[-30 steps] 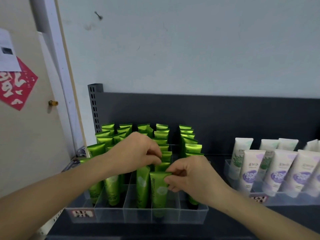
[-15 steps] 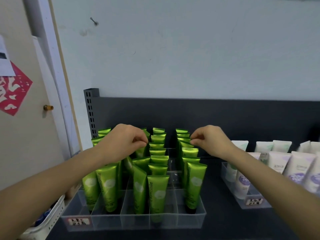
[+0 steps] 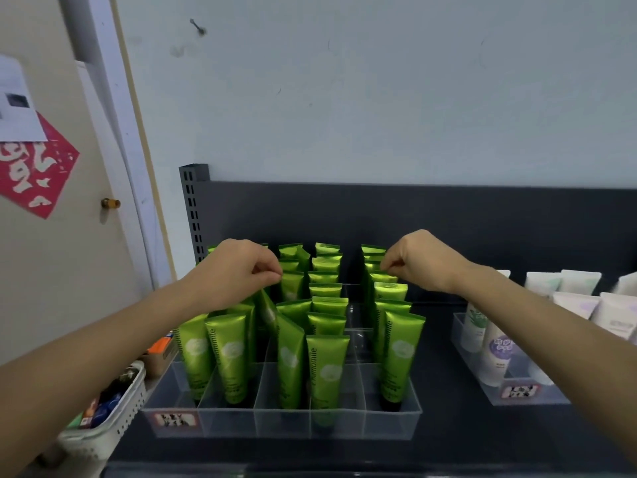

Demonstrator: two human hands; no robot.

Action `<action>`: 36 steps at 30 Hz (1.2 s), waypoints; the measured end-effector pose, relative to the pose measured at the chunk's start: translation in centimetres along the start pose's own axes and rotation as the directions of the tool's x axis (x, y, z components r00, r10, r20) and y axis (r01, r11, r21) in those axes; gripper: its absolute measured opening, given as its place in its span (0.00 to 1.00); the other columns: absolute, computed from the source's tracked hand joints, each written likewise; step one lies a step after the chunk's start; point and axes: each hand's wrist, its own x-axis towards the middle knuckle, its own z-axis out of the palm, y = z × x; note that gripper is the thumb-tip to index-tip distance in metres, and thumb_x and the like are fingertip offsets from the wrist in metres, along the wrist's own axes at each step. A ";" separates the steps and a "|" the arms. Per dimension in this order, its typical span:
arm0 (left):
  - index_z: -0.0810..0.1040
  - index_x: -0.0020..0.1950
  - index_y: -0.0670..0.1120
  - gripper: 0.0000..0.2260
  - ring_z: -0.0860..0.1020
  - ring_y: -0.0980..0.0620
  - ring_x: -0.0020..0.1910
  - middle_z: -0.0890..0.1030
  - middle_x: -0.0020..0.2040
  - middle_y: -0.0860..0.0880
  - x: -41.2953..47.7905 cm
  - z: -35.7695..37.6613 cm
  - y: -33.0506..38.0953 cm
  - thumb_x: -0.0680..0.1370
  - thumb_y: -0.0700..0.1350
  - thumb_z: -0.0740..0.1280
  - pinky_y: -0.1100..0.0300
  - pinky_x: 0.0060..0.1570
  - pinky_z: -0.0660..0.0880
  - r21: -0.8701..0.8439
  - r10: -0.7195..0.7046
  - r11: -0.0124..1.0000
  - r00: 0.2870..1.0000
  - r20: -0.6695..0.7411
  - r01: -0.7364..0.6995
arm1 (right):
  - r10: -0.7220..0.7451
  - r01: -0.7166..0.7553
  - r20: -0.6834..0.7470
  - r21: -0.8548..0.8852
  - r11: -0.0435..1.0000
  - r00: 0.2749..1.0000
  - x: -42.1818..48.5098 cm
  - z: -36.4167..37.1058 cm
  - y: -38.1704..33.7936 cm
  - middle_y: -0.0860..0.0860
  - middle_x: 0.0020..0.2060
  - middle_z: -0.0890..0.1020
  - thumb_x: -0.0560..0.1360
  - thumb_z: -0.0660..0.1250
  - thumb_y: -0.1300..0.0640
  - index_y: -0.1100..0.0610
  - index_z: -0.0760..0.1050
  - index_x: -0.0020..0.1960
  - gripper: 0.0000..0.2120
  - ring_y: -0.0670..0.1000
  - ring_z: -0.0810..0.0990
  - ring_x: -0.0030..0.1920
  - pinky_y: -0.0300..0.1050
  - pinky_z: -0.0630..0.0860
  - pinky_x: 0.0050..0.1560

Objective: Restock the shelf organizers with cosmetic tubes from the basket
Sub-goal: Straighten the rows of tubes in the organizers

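Head view is showing the dark shelf [image 3: 448,439] carrying a clear organizer [image 3: 282,427]. A white basket [image 3: 113,419] is sitting at near left, off the shelf edge, under the left forearm, so that side looks nearer for the next pick. The green tubes [image 3: 327,367] are standing upright, caps down, long axes vertical, in rows running near to far. The left hand [image 3: 238,270] is pinching a crimped tube top in the far left rows. The right hand [image 3: 420,262] is pinching a top in the rightmost row, probably straightening it.

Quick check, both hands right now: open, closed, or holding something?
Left hand: closed, pinching the top of the centre-left green tube.
Right hand: closed, pinching the top of the rightmost-column green tube.
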 end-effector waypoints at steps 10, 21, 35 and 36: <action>0.83 0.49 0.50 0.05 0.77 0.63 0.42 0.82 0.45 0.56 -0.2 -0.5 -1.9 0.75 0.46 0.69 0.73 0.42 0.69 0.009 -0.013 1.000 1.000 0.013 0.013 | -0.031 0.037 -0.088 0.064 0.997 0.996 -0.3 -1.7 -3.2 0.47 0.46 0.84 0.74 0.70 0.55 0.54 0.82 0.53 0.08 0.45 0.80 0.46 0.42 0.77 0.52; 0.83 0.50 0.49 0.08 0.78 0.57 0.43 0.81 0.44 0.56 1.7 -1.0 -1.9 0.73 0.48 0.71 0.60 0.46 0.77 0.194 -0.114 0.978 0.970 0.215 0.072 | -0.088 0.108 -0.087 0.253 0.961 0.992 0.9 -1.4 -8.8 0.44 0.46 0.83 0.75 0.69 0.56 0.52 0.82 0.53 0.08 0.40 0.80 0.45 0.29 0.75 0.48; 0.84 0.45 0.48 0.04 0.77 0.59 0.39 0.79 0.38 0.58 2.1 0.1 -1.6 0.73 0.46 0.72 0.63 0.41 0.74 0.018 -0.032 0.999 0.985 0.169 0.030 | -0.036 0.058 -0.080 0.294 0.954 0.996 0.5 -0.8 -9.1 0.42 0.45 0.84 0.75 0.69 0.54 0.50 0.83 0.50 0.06 0.38 0.80 0.45 0.27 0.75 0.48; 0.84 0.45 0.48 0.03 0.78 0.58 0.39 0.80 0.38 0.57 2.1 0.1 -1.5 0.73 0.46 0.72 0.61 0.42 0.75 0.015 -0.012 1.000 0.988 0.155 0.010 | -0.041 0.062 -0.075 0.296 0.953 0.996 0.5 -0.8 -9.2 0.42 0.44 0.84 0.75 0.69 0.54 0.50 0.83 0.50 0.06 0.38 0.80 0.45 0.27 0.75 0.48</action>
